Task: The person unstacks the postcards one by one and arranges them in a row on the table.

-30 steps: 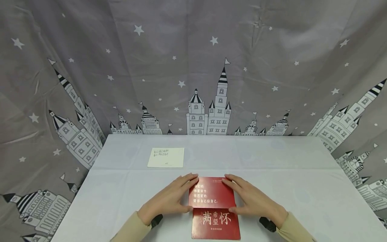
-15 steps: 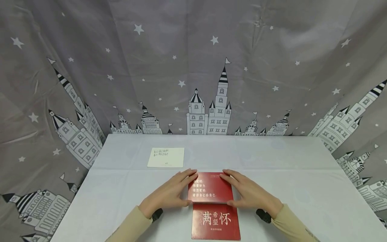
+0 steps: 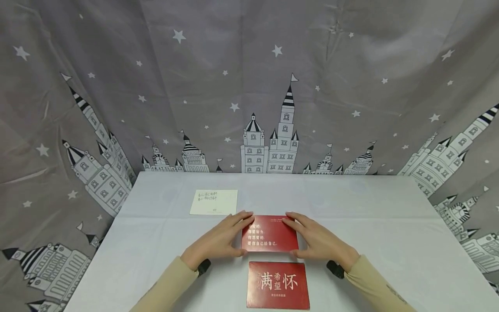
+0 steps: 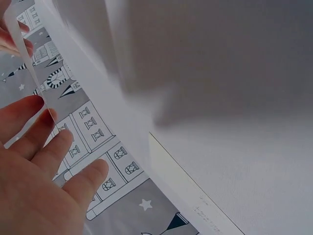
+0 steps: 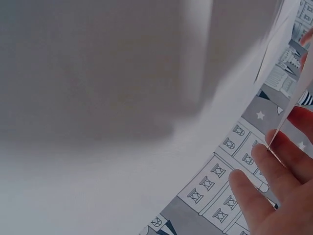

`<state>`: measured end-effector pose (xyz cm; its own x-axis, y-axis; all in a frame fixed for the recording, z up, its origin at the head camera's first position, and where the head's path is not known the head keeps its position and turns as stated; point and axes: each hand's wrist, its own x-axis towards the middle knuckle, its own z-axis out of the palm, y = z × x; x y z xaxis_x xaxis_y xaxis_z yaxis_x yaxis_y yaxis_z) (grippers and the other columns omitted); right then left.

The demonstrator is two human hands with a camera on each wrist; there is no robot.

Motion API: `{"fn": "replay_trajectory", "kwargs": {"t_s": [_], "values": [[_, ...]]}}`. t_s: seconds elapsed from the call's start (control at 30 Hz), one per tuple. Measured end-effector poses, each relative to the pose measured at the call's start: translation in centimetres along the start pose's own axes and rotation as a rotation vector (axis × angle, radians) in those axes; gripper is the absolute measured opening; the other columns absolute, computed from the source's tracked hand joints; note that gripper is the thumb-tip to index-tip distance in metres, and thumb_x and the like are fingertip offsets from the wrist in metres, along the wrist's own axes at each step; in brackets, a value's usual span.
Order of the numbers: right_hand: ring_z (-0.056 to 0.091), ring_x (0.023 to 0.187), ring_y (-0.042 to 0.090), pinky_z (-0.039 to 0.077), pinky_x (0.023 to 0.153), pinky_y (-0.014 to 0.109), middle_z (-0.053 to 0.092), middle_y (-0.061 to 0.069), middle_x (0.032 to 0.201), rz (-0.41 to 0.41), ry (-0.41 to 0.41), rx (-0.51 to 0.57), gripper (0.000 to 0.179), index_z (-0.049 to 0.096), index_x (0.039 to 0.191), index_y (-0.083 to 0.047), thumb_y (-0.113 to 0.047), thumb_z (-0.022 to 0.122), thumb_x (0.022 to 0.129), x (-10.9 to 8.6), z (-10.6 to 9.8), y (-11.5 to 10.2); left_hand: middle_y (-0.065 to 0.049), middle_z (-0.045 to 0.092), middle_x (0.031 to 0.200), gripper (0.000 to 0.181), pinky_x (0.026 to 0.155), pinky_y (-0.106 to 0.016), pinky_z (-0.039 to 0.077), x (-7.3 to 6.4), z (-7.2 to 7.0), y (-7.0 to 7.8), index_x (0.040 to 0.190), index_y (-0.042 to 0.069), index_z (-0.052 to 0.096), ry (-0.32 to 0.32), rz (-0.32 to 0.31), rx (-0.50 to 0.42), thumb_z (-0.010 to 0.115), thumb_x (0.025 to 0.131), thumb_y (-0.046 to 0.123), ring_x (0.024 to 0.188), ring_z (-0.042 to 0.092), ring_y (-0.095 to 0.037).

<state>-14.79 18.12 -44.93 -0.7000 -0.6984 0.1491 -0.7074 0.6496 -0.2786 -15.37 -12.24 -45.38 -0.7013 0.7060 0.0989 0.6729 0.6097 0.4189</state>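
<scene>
In the head view, a red postcard (image 3: 269, 234) with white lettering is held by both hands, its printed face up. My left hand (image 3: 214, 238) grips its left edge, and my right hand (image 3: 321, 238) grips the right edge, thumbs at the near corners. Both wrist views show the card thin and edge-on between the fingers, held off the table: its pale underside (image 4: 22, 49) is seen past the left hand. Closer to the front, a second red postcard (image 3: 278, 286) with larger characters lies flat on the white table, separated from the held one by a strip of cloth.
A cream card (image 3: 214, 202) with handwriting lies flat at the back left, close to the left fingertips. The white-covered table (image 3: 370, 208) reaches back to a grey curtain (image 3: 210, 56) printed with castles and stars.
Both hands have carried the upper red postcard farther from the front, slightly left. It overlapped or bordered the lower postcard before; now a white gap separates them. The cream card has not moved.
</scene>
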Motion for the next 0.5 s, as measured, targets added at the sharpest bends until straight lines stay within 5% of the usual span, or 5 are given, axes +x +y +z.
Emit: {"fn": "replay_trajectory", "kwargs": {"t_s": [0.5], "values": [[0.037, 0.122, 0.028, 0.036, 0.097, 0.04, 0.033, 0.013, 0.139, 0.012, -0.018, -0.02, 0.076, 0.039, 0.136, -0.007, -0.043, 0.064, 0.074, 1.7, 0.4, 1.5, -0.006, 0.029, 0.143, 0.083, 0.105, -0.045, 0.02, 1.8, -0.3, -1.5, 0.138, 0.006, 0.034, -0.028, -0.057, 0.006, 0.073, 0.07, 0.035, 0.132, 0.022, -0.024]]}}
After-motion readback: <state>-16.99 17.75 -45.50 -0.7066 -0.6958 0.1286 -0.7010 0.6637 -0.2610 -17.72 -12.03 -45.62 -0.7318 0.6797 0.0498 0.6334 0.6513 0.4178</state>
